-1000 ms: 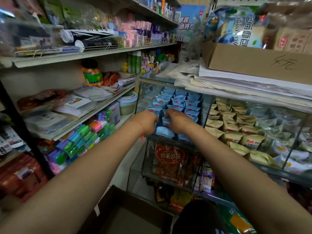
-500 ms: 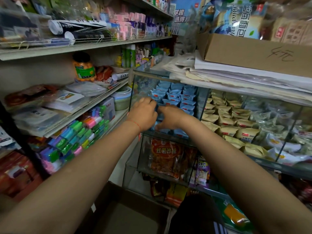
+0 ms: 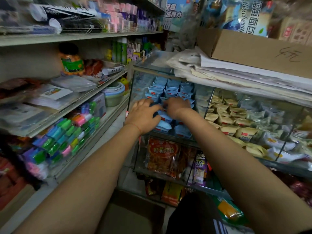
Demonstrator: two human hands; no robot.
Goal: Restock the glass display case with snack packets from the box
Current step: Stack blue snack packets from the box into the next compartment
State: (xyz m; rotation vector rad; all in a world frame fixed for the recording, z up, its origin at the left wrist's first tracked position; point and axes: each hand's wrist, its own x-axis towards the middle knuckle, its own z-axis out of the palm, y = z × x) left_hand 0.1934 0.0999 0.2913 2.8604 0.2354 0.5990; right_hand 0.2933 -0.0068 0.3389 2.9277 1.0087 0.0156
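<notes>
Hands work together: our left hand (image 3: 143, 115) and right hand (image 3: 177, 107) pinch blue packets (image 3: 170, 89) in the glass case (image 3: 135, 78); we seat rows upright, snug.

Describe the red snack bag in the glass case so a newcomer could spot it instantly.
Find the glass display case under the stacked papers. In the compartment directly beneath the blue packets that both hands are arranging, the red snack bag stands against the front glass. Unlike the purple packet to its right, it is bright red with large yellow characters.
</notes>
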